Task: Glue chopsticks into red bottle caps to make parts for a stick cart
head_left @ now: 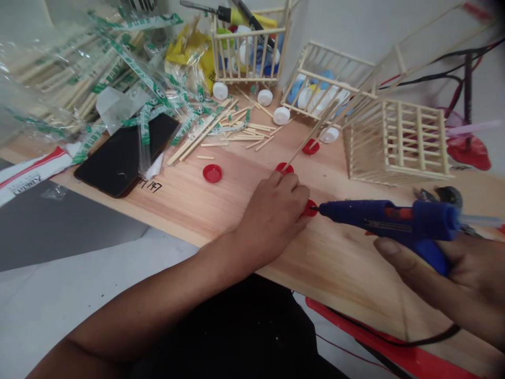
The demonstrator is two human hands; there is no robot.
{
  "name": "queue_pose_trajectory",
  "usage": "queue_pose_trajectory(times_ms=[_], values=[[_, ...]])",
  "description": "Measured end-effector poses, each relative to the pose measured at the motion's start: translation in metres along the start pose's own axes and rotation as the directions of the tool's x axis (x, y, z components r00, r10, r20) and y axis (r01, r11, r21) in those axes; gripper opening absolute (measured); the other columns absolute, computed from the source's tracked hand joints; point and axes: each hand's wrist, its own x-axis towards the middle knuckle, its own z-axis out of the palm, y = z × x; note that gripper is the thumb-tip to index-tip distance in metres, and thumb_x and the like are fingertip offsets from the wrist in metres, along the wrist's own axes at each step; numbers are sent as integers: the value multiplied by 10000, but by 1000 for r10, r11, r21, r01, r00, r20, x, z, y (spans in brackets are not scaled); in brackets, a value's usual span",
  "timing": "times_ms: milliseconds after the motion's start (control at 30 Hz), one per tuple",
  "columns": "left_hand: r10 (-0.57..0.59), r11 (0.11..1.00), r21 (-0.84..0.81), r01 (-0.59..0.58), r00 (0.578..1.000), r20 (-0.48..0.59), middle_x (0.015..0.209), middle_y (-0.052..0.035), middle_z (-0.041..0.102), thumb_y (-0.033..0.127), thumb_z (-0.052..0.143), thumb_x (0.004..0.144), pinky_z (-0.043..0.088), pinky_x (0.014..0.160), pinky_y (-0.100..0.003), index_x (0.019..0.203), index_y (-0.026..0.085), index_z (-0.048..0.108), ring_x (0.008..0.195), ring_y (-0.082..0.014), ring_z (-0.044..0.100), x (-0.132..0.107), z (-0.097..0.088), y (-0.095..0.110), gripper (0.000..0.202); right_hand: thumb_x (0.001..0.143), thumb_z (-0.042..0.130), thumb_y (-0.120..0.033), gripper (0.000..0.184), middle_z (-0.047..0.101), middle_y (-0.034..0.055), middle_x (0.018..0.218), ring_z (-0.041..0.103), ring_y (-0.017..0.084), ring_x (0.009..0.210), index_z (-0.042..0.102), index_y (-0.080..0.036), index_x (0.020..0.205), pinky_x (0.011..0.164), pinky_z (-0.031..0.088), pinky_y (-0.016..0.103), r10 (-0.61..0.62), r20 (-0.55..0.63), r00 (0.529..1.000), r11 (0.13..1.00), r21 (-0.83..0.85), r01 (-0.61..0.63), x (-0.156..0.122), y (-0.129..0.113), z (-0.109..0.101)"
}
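While the left hand (272, 218) pinches a red bottle cap (310, 208) at the hot glue gun (386, 221) clenched in the right hand (445, 279), a slip could burn skin.

The glue gun (386, 218) is coloured dark blue — the cap (310, 208) red, the bag's strip (134, 68) apparently patterned green and white.

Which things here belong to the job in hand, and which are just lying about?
Job in hand: left hand, red bottle cap, right hand, blue hot glue gun.
Lying about: black phone, yellow bag.
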Motion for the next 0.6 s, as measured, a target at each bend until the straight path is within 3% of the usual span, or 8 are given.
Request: queue_pose_trajectory(times_ms=[200, 433, 600], values=[[-4, 1000, 1, 4, 1000, -4, 1007, -95, 591, 312, 597, 866, 450, 854, -380, 905, 141, 608, 971, -238, 521, 0, 1, 0, 175, 804, 413, -713, 643, 374, -21, 278, 357, 129, 240, 387, -242, 368, 285, 248, 281, 27, 6, 1000, 999, -23, -27, 1, 0, 0], [-8, 1000, 10, 8, 1000, -5, 1003, -91, 591, 302, 597, 867, 449, 844, -376, 912, 141, 611, 965, -241, 520, 0, 0, 1, 168, 819, 436, -681, 484, 572, -17, 467, 522, 184, 400, 632, -271, 654, 375, 355, 291, -44, 6, 999, 999, -7, 44, 1, 7, -1], [-6, 1000, 10, 6, 1000, -11, 997, -89, 594, 303, 607, 859, 448, 836, -374, 905, 141, 612, 956, -242, 523, 0, 0, 0, 167, 828, 420, -674, 461, 615, -9, 531, 567, 210, 465, 652, -289, 723, 414, 383, 308, -44, 10, 999, 999, 0, 44, 1, 6, -2]])
